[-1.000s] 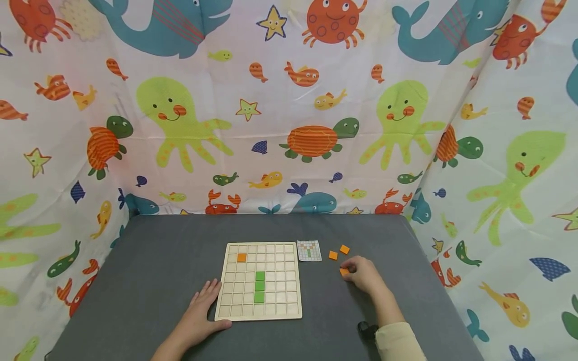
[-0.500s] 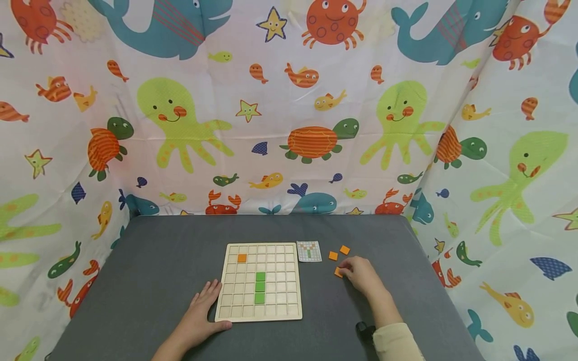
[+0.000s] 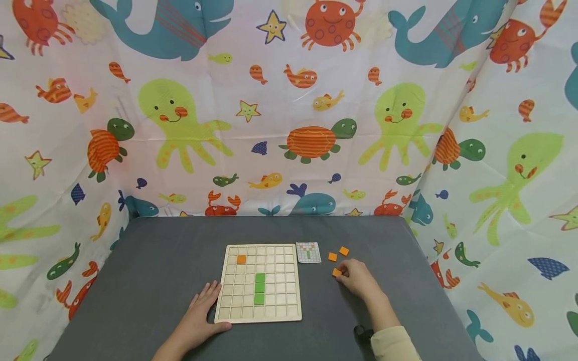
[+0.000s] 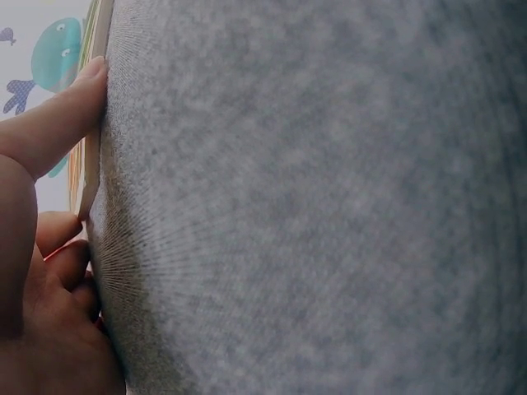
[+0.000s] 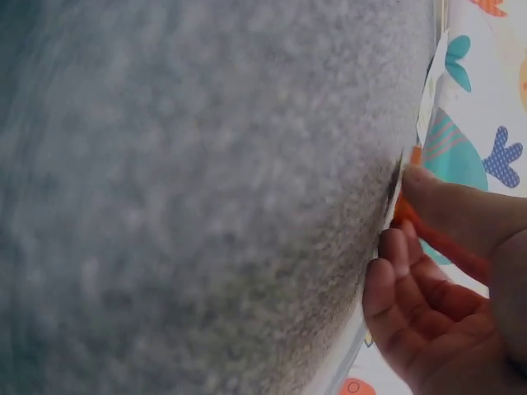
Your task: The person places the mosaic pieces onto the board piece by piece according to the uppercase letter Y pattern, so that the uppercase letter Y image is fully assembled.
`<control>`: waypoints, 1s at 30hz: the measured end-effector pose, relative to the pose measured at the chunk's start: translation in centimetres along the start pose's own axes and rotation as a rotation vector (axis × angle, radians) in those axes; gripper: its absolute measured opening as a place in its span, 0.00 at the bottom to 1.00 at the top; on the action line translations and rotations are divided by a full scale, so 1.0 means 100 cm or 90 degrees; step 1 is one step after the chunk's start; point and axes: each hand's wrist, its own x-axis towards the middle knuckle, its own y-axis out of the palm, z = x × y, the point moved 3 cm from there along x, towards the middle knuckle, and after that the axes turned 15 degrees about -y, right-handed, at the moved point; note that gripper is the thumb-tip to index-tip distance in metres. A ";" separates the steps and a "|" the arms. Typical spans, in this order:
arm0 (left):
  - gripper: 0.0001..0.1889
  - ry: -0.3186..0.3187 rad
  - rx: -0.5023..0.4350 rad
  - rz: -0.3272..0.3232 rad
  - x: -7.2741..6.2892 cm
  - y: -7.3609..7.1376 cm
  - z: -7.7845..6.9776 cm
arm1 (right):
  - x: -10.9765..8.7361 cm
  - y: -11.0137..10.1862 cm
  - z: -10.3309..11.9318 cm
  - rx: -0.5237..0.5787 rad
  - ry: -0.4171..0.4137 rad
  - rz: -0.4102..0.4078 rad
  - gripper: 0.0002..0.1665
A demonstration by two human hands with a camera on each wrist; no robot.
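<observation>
A pale wooden grid board (image 3: 282, 296) lies on the grey table, with one orange tile (image 3: 241, 259) near its upper left and a column of green tiles (image 3: 259, 288) in its middle. My left hand (image 3: 198, 316) rests at the board's near left corner, fingers straight along the left side and thumb at the front edge; the left wrist view shows the thumb (image 4: 70, 111) against the rim. To the right of the board, my right hand (image 3: 358, 278) pinches an orange square tile (image 3: 336, 272) between thumb and fingers, low at the table. Part of that tile is hidden by the fingers.
Two more orange tiles (image 3: 332, 256) lie just beyond my right hand. A small card (image 3: 308, 252) printed with a coloured grid pattern sits beside the board's upper right corner. A sea-animal curtain (image 3: 311, 170) stands around the table's back and sides.
My right hand has shifted slightly left toward the board along with the orange tile, more of which shows now. The left hand and the board have stayed in place.
</observation>
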 end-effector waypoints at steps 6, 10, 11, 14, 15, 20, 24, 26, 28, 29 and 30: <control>0.63 -0.003 -0.001 0.002 0.000 0.000 0.000 | 0.008 -0.005 0.019 -0.004 -0.040 -0.021 0.11; 0.63 -0.003 0.001 0.001 0.000 0.000 0.000 | 0.015 -0.008 0.035 -0.004 -0.073 -0.037 0.12; 0.63 -0.003 0.001 0.002 0.000 0.000 0.000 | 0.016 -0.009 0.039 -0.007 -0.079 -0.039 0.12; 0.63 -0.001 0.001 0.002 0.000 0.000 0.000 | 0.022 -0.009 0.051 -0.005 -0.086 -0.039 0.12; 0.63 -0.001 0.003 0.002 0.000 -0.001 0.000 | 0.023 -0.009 0.054 -0.004 -0.086 -0.039 0.12; 0.63 0.004 0.006 0.001 0.001 0.000 0.002 | 0.032 -0.006 0.071 0.003 -0.109 -0.037 0.12; 0.63 0.009 0.006 -0.001 0.001 0.000 0.002 | 0.037 -0.003 0.082 -0.001 -0.154 -0.037 0.11; 0.63 0.008 0.005 -0.001 0.001 0.000 0.002 | 0.040 -0.001 0.087 0.002 -0.175 -0.035 0.12; 0.62 0.007 0.004 -0.001 0.001 0.000 0.001 | 0.042 0.000 0.092 0.013 -0.185 -0.029 0.12; 0.63 0.006 0.005 0.000 0.001 0.000 0.001 | 0.043 0.001 0.095 0.018 -0.188 -0.026 0.12; 0.63 0.004 0.007 0.000 0.001 0.000 0.001 | 0.044 0.002 0.097 0.028 -0.189 -0.025 0.12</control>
